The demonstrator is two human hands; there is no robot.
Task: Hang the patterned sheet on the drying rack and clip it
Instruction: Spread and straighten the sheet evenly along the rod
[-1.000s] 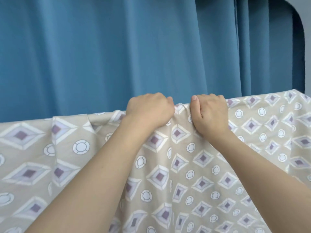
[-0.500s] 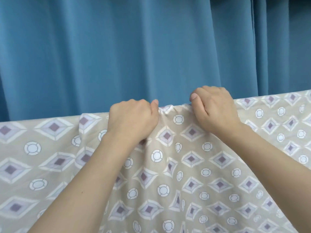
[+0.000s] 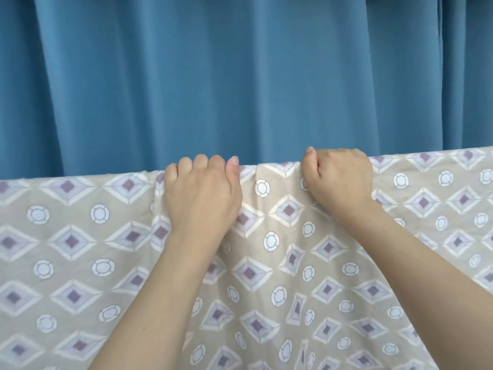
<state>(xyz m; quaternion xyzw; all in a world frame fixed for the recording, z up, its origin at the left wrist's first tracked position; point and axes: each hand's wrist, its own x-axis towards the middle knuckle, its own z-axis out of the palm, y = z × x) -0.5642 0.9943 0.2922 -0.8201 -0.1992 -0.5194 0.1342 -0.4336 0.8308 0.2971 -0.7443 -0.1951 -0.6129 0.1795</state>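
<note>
Sliding apart, left hand [image 3: 201, 194] and right hand [image 3: 338, 177] on sheet [image 3: 80, 236].

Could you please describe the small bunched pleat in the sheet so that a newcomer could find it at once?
Start at the blue curtain filling the background, then drop to the top edge of the patterned sheet hanging in front of it. The pleat lies on that edge, between the left hand and the right hand. Elsewhere the edge runs flatter.
</note>
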